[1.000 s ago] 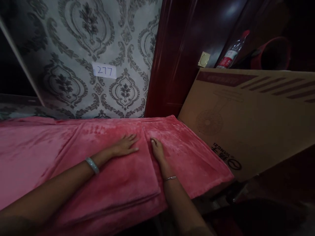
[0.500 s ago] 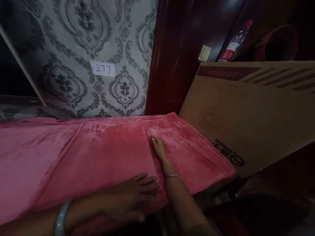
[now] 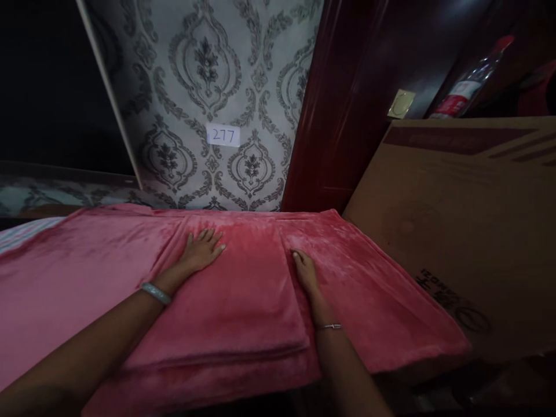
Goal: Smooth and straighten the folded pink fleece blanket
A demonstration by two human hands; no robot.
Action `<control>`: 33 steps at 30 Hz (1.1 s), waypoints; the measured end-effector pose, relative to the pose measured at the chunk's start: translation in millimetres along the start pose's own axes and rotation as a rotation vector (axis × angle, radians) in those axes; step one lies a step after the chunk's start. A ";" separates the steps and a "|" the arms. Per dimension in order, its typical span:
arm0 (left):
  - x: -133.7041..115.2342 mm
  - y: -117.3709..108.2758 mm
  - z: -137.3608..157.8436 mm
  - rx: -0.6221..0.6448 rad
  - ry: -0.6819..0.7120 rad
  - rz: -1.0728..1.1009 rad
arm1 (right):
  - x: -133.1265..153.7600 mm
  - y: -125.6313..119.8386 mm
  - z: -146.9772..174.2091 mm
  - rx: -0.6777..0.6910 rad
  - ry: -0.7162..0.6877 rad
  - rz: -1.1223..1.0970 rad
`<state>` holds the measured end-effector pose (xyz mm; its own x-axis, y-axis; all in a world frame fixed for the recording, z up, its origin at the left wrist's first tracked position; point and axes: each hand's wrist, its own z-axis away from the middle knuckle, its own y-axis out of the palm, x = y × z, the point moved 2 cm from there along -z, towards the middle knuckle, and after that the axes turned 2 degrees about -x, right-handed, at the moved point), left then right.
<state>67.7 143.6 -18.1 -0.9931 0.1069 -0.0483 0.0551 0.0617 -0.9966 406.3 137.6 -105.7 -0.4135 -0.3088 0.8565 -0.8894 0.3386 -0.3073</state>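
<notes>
A pink plush blanket [image 3: 243, 295] is spread over a raised surface, with a folded, layered section in its middle. My left hand [image 3: 201, 250] lies flat on that section near its left crease, fingers spread, a pale bangle on the wrist. At the section's right edge, my right hand [image 3: 305, 270] is closed, its thumb and fingers pinching the blanket's fold. A thin silver bracelet circles that wrist. The right fingertips are partly tucked against the fold.
A large cardboard box [image 3: 434, 191] stands along the right side, with a red-capped plastic bottle [image 3: 467, 90] behind its top edge. Patterned wallpaper bears a paper label [image 3: 223, 135] reading 277. A dark screen [image 3: 52, 87] is at left, a dark red door frame [image 3: 321, 127] behind.
My left hand has moved from the near right part of the folded section to its far left side. My right hand stays at the fold. The view has shifted left.
</notes>
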 end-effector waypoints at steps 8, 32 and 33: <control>27.7 -2.3 13.1 -0.078 -0.108 -0.089 | -3.9 1.1 -0.2 0.000 -0.015 -0.030; 7.2 -6.1 -26.4 -0.069 0.016 0.051 | 124.4 117.4 -48.5 0.228 -0.009 0.527; 9.3 -1.2 -23.7 -0.072 0.005 0.052 | 118.7 120.0 -42.2 0.260 0.013 0.594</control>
<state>60.9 168.0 -15.7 -0.9882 0.1170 -0.0989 0.1136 0.1269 -0.9854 258.7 179.0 -23.4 -0.8488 -0.1240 0.5140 -0.5286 0.2221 -0.8193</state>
